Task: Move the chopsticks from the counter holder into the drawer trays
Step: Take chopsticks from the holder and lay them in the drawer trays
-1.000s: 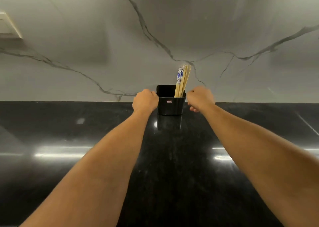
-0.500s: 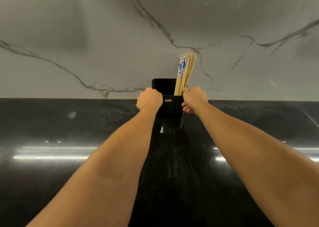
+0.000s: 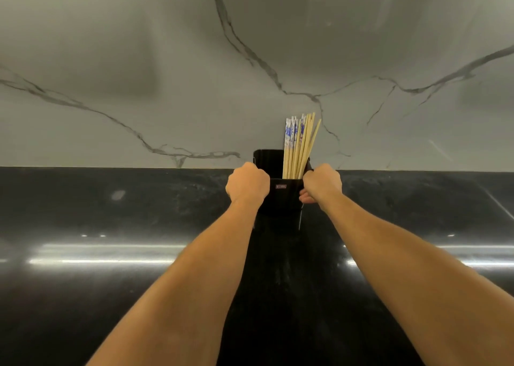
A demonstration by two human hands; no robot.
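Your left hand and right hand clamp opposite sides of the black holder on the counter, probably to carry it; the chopsticks stand inside, leaning right.

Dim, soft focus; streaky glare on glossy black counter; wide-angle bowing.

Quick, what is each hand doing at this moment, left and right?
Left hand: closed, gripping the left side of the black chopstick holder.
Right hand: closed, gripping the holder's right side.
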